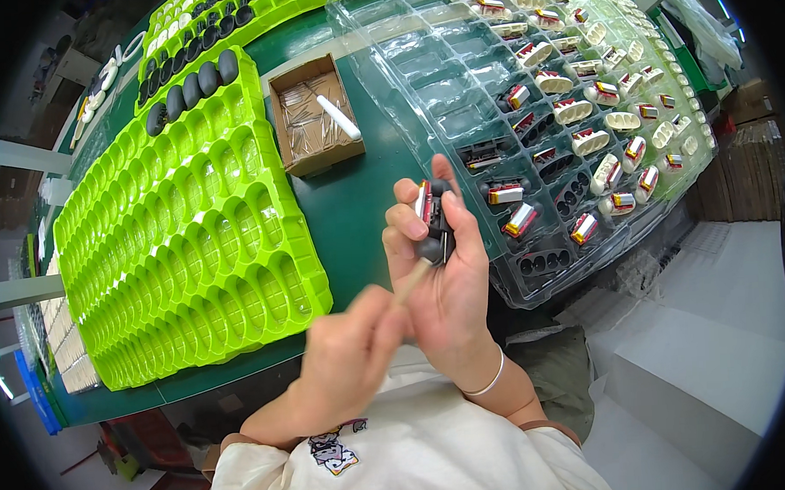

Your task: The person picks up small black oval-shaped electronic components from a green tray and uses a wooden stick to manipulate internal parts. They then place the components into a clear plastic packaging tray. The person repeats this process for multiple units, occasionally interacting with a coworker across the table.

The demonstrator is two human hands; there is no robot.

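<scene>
My right hand [451, 273], palm up, has its fingers and thumb wrapped round a small black plastic shell [436, 224]. A silver, red and yellow battery [423, 202] shows along the shell's left side. My left hand [349, 356] is closed on a thin pale stick [414, 282], blurred by motion. The stick's far end reaches the lower black rounded part of the shell; whether it touches is unclear. Just right of my hands stands a clear plastic tray [544, 298] of similar shells, black ones nearer and white ones further off, many with batteries.
A bright green moulded tray [190, 227] covers the left of the dark green table [350, 273]; several black oval covers [191, 89] sit in its far row. Between the trays, a small cardboard box [323, 156] holds thin metal pins and a white pen-like tool [339, 116].
</scene>
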